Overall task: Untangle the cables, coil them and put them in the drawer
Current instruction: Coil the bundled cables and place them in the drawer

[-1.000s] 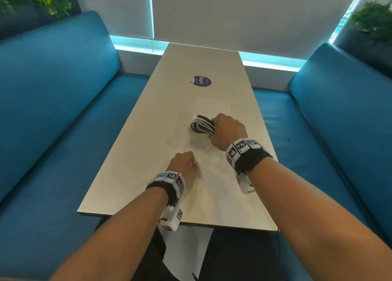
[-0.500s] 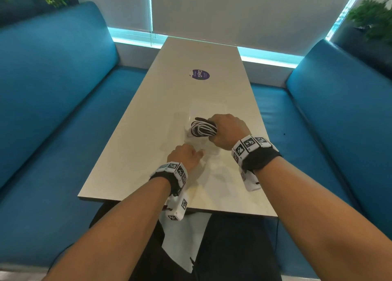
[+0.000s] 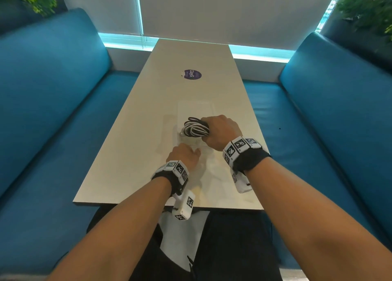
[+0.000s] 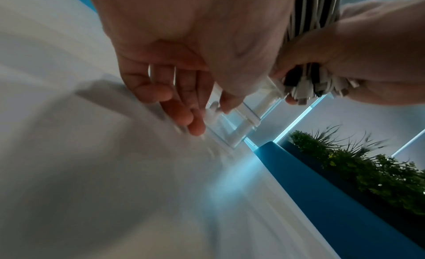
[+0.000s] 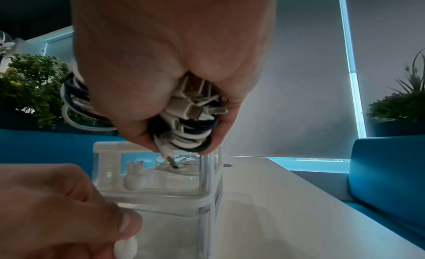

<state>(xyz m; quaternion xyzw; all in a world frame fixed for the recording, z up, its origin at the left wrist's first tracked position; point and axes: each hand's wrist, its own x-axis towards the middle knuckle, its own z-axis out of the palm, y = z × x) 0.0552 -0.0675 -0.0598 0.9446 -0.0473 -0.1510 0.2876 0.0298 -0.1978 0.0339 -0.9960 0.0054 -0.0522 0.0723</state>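
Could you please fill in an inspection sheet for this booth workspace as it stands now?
Surface: pale table, a purple sticker at its far end.
Job's things: clear drawer unit, lower drawer drawn out.
Clutter: nothing seen.
Grippers: left hand pinches the drawer's white knob; right hand grips the bundle.
Cables: coiled black and white cable bundle held above the unit.
Surroundings: blue benches, plants, window blinds.

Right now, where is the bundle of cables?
The bundle of cables is gripped in the right hand, over the clear drawer mid-table.
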